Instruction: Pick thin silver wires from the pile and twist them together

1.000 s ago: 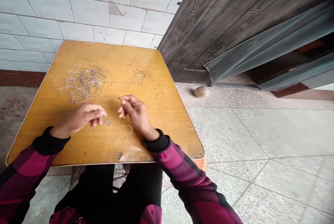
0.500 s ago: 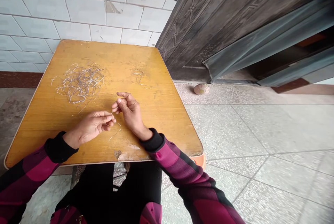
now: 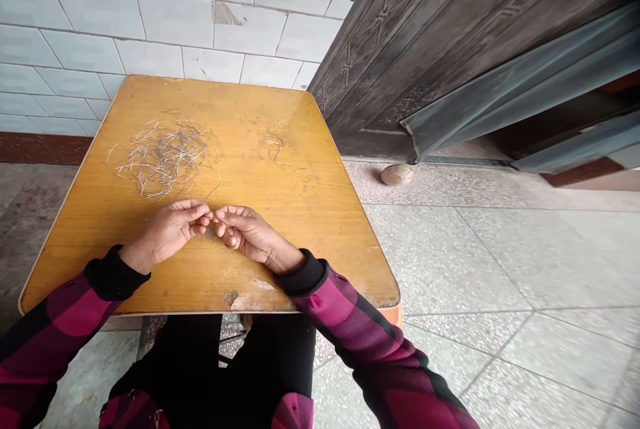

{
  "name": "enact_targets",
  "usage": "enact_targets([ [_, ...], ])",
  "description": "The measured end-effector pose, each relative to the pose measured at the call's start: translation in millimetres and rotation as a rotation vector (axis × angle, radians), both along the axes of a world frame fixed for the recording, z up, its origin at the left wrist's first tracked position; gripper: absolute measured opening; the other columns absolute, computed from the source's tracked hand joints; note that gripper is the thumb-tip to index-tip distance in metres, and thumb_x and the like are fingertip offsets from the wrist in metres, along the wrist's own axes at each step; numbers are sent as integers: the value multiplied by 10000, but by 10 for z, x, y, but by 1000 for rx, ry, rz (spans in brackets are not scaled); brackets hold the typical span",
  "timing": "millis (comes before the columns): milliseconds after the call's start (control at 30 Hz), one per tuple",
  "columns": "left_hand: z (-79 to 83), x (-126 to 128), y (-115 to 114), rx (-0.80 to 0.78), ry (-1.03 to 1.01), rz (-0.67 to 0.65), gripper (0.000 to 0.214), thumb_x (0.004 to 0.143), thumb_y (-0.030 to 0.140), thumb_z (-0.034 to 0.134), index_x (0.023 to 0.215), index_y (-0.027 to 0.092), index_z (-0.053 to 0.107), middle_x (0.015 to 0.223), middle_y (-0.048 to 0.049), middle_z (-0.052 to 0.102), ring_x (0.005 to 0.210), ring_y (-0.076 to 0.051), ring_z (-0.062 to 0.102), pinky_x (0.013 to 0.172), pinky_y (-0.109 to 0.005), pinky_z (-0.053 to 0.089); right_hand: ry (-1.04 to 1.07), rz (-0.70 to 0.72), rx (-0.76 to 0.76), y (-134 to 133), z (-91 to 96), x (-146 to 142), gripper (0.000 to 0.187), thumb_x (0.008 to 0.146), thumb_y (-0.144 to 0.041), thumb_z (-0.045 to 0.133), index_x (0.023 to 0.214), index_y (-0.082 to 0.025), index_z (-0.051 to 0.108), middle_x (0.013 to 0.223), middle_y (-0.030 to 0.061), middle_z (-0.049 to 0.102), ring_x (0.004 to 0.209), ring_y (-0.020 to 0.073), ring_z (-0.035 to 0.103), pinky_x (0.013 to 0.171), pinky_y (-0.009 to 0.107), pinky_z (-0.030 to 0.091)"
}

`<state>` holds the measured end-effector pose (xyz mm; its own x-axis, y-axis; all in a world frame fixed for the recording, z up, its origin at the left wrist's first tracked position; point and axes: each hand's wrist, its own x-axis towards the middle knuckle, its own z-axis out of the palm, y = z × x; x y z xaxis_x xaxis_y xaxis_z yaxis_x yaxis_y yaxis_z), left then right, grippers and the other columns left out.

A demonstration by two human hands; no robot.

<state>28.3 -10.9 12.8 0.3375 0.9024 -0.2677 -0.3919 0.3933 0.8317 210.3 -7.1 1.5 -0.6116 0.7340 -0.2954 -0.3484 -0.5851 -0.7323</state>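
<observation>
My left hand (image 3: 167, 232) is closed in a pinch above the wooden table (image 3: 320, 242). Its fingertips meet those of my right hand (image 3: 250, 234), closed in the same way. Between them they grip a thin wire (image 3: 219, 183), whose free end curves up and away from me; the gripped part is hidden by the fingers. A tangled pile of short silvery wires (image 3: 167, 159) lies just beyond my left hand. Farther right on the tabletop are a few loose wires (image 3: 275, 149).
The table stands against a white tiled wall (image 3: 175, 15). To its right is a dark carved door (image 3: 380, 82) with a grey-green curtain (image 3: 465, 109). A roundish pale object (image 3: 397, 174) rests on the tiled floor (image 3: 450, 255). My legs (image 3: 200, 362) are under the table's near edge.
My right hand has come down and turned so its fingertips meet the left hand's. The wire end that hung below the hands now points up beyond them. The view has shifted slightly left.
</observation>
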Motion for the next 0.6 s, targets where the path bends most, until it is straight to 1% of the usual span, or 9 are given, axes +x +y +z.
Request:
enact_targets([
  [133,-5,-13,-17,8,16,-72,198,714,260,800,698,108,675,666,-30,651,629,-105,607,589,-201,480,-1,118,-1,16,0,19,330,692,-398,836,763,-132,654,557,-64,598,383,0,397,337,109,273],
  [200,9,-24,-26,8,63,-113,223,699,279,807,685,107,665,652,-36,652,619,-109,599,577,-206,467,-56,193,18,24,8,46,333,696,-402,829,770,-132,649,534,-76,573,365,-2,363,320,112,239],
  [300,32,-41,-30,-2,153,-155,241,678,302,807,679,107,667,640,-43,658,581,-106,577,553,-213,447,-191,312,96,45,28,112,314,759,-422,767,818,-139,646,506,-89,544,337,4,323,299,126,183],
  [367,39,-55,-22,-3,200,-149,240,661,305,807,669,109,668,635,-39,653,556,-100,558,546,-221,441,-277,358,181,65,41,165,292,809,-426,710,862,-147,644,497,-92,539,330,12,313,302,137,167],
  [467,35,-77,-3,15,251,-116,229,650,301,801,660,114,669,641,-35,650,544,-99,545,541,-233,442,-362,384,334,100,63,240,266,861,-411,644,925,-153,652,484,-102,518,335,19,293,329,150,175],
  [533,27,-87,7,21,274,-110,226,651,304,797,661,117,671,646,-35,650,542,-100,541,541,-238,446,-426,404,461,125,85,286,251,890,-383,604,962,-152,672,468,-110,485,353,27,298,364,158,216],
  [600,17,-90,12,15,284,-123,230,652,310,794,654,118,667,644,-33,646,538,-98,535,541,-240,448,-516,423,632,148,116,336,240,907,-335,580,1001,-153,705,469,-105,477,391,36,348,429,168,293],
])
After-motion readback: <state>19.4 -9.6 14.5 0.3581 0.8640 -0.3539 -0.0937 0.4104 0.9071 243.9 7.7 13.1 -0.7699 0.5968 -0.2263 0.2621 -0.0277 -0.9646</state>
